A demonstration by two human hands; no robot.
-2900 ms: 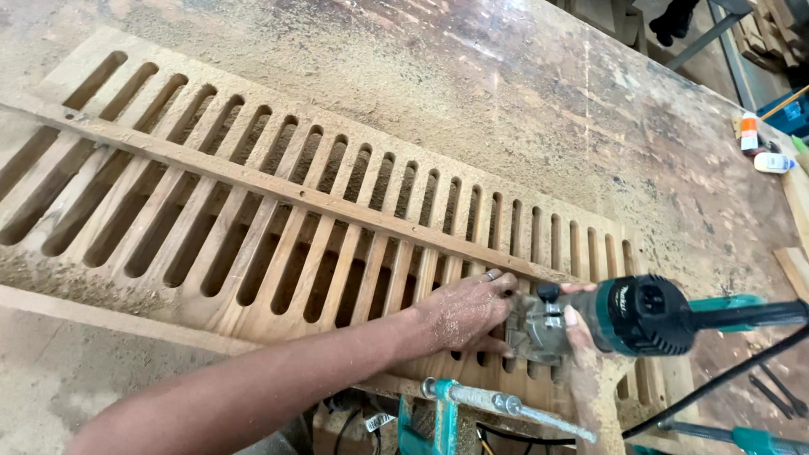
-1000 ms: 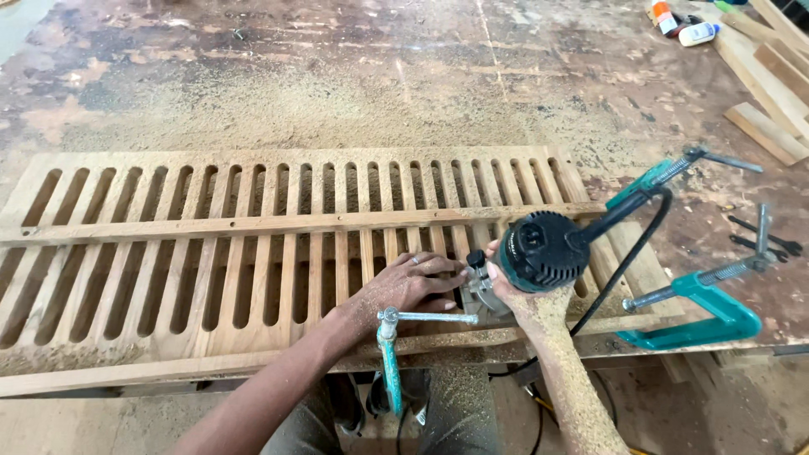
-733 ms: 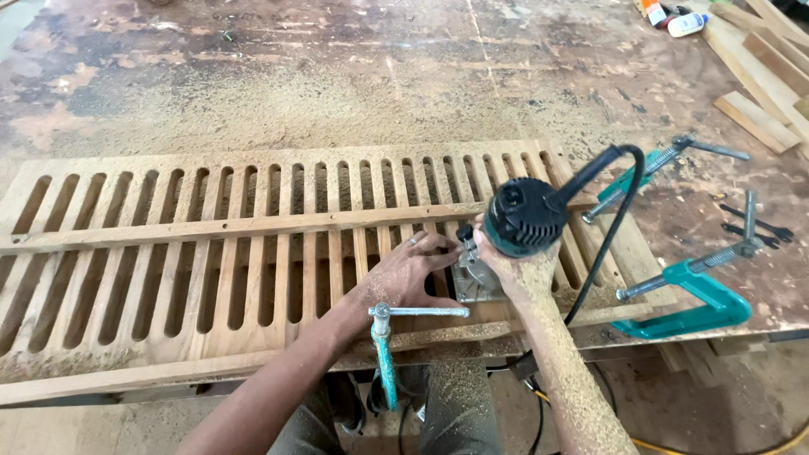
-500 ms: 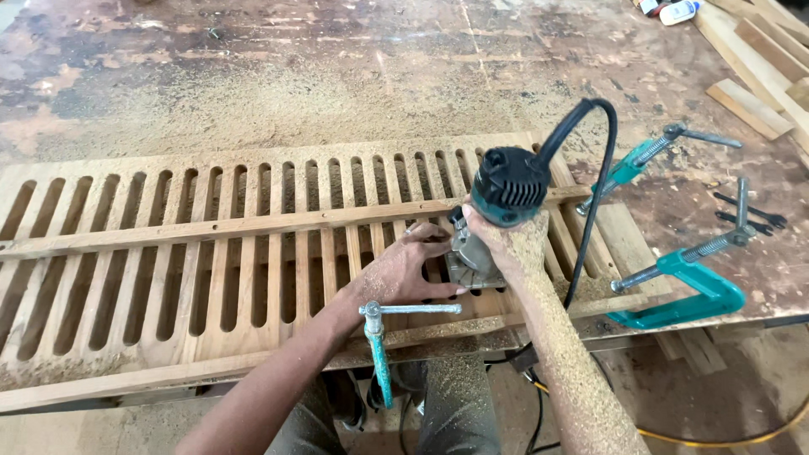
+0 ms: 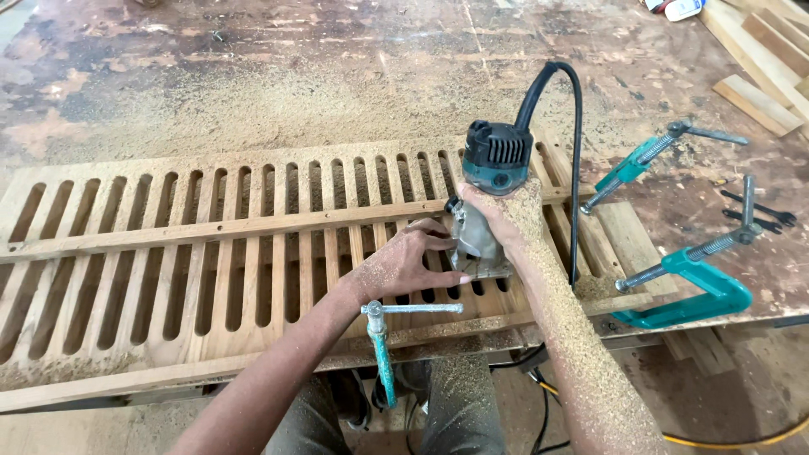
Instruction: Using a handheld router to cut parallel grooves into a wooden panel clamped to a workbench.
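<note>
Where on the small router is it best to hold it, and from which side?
Hold the router around its narrow body under the teal motor cap, coming from the near right, as the right hand does. The cord leaves the top, so that stays free. The left hand steadies the clear base on the slatted panel.

Raw matt wood panel (image 5: 253, 244), sawdust-coated; plastic router (image 5: 495, 160).

Bright, even daylight, soft faint shadows, no glare, sharp focus, slight wide-angle bowing at edges.
</note>
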